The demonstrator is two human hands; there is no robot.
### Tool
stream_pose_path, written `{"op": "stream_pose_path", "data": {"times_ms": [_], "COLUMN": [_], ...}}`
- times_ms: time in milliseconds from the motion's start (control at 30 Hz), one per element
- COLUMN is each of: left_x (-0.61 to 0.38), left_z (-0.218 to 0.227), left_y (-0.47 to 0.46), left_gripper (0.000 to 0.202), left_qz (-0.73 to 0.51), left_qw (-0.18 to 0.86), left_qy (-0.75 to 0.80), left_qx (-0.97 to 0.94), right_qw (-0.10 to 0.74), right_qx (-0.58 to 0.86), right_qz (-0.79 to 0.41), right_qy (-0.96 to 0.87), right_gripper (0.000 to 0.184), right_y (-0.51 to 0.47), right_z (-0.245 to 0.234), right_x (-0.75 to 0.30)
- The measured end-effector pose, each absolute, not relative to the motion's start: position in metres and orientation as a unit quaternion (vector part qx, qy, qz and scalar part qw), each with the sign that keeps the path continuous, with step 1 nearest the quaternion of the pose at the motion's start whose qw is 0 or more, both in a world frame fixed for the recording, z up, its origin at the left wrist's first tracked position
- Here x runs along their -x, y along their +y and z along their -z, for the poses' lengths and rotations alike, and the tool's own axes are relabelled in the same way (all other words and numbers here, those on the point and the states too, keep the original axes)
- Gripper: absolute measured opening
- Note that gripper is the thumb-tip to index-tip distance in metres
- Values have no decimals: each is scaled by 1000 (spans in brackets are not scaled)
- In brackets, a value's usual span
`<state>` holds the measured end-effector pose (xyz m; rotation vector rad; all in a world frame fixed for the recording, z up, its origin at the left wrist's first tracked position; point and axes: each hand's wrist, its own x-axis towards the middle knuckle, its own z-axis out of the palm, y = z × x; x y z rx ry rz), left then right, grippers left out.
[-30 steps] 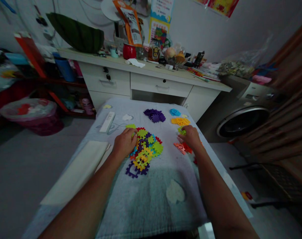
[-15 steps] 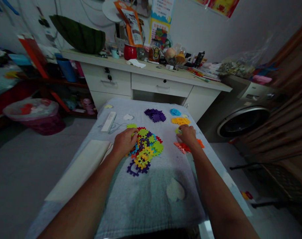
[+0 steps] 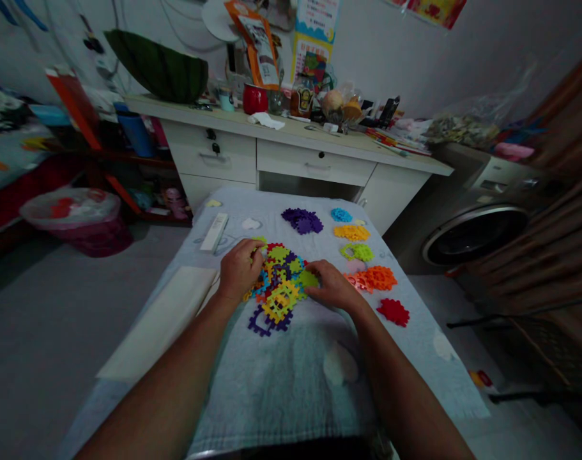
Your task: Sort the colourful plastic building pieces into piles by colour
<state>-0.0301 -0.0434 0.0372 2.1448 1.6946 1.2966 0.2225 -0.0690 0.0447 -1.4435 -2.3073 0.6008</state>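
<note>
Head: bin [image 3: 96,239] holds red items [image 3: 62,206]; right hand [image 3: 335,285] parted at green piece [image 3: 309,279], left hand [image 3: 239,269] grip unclear

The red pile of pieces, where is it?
In the head view, the red pile sits toward the right side of the cloth-covered table, just nearer the camera than the orange pile and to the right of the right forearm.

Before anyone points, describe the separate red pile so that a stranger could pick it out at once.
In front of the white desk stands a cloth-covered table, with coloured piles down its right side. Past the orange pile, at the row's near end, lies the red pile. Its deep red sets it apart from the neighbouring orange.
</note>
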Motion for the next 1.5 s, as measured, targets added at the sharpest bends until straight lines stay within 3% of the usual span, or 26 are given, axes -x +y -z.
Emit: {"op": "stream_pose_path", "data": {"times_ms": [233, 400, 533, 700, 867, 967, 1267, 1500], "left_x": [37, 34, 33, 33, 34, 34, 35, 35], "left_z": [-16, -8, -6, -6, -6, -4, -2, -1], "left_y": [-31, -30, -30, -29, -29, -29, -27, -26], "left_gripper": [32, 45, 43, 44, 43, 42, 42, 46], "left_qz": [-333, -271, -239, -231, -225, -229, -231, -236], "left_qw": [40, 51, 68, 72, 66, 59, 71, 89], "left_qy": [638, 650, 645, 651, 649, 647, 648, 654], "left_qx": [-693, -708, -723, -720, -724, -725, -722, -713], "right_qw": [251, 336, 393, 275, 98, 38, 79, 23], "right_qx": [540, 590, 606, 608, 564, 575, 631, 716], "right_qz": [-235, -298, -384, -289, -113, -64, -8, 19], "right_qy": [-768, -671, -575, -686, -812, -815, -771, -697], "right_gripper": [43, 21, 14, 17, 47, 47, 47, 47], "right_y": [-64, -41, -28, -38, -57, -61, -32, 7], "right_z": [-60, -65, -62, -66, -61, -55, -70, -68], "right_x": [-242, -278, -297, -291, -265, -253, -274, -307]}}
